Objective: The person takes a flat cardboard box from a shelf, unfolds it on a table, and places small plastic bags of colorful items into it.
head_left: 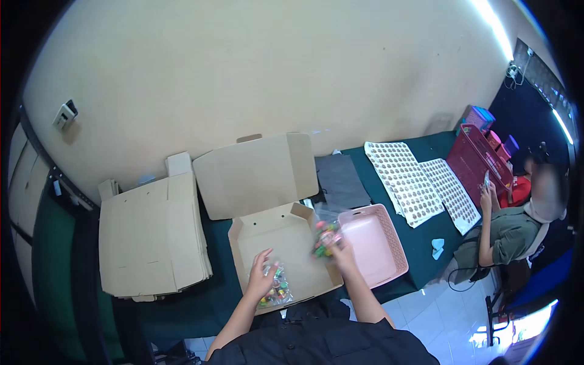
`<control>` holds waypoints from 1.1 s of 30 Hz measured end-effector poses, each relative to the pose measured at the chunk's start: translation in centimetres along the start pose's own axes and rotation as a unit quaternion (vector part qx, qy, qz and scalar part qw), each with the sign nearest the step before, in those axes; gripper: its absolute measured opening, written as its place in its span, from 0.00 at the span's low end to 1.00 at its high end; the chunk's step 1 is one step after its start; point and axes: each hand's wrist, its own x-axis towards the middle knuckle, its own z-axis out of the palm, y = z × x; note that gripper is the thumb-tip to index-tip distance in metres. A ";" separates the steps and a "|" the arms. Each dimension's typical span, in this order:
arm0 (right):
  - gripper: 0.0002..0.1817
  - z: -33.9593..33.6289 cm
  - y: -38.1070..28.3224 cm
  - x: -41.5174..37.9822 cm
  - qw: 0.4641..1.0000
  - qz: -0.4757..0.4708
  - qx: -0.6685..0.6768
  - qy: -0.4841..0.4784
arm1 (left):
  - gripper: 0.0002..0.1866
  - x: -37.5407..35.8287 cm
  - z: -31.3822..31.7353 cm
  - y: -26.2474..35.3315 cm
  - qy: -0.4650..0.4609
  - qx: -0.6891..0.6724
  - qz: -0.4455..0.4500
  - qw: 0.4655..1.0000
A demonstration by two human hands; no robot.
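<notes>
My right hand (342, 252) grips a clear plastic bag of small colourful pieces (326, 234), slightly blurred, over the right side of an open cardboard box (261, 234). The pieces look red, green, orange and pink; their kind is too small to make out. A second clear bag of colourful pieces (280, 289) lies in the box at its near left corner. Right beside that bag is my left hand (260, 280), its fingers apart and thumb raised. The box lid (255, 176) stands folded back toward the wall.
A pink plastic basket (398, 249) adjoins the box on the right. Flattened cardboard boxes (152, 237) are stacked at left. Sticker sheets (404, 182), a black folded item (340, 181) and a maroon crate (471, 161) lie farther right. A person (517, 234) sits at the far right holding a phone.
</notes>
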 end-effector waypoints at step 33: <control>0.18 9.3 1.4 -4.7 0.984 0.076 0.043 -0.158 | 0.22 -3.6 1.0 4.4 0.061 -0.150 0.037 0.986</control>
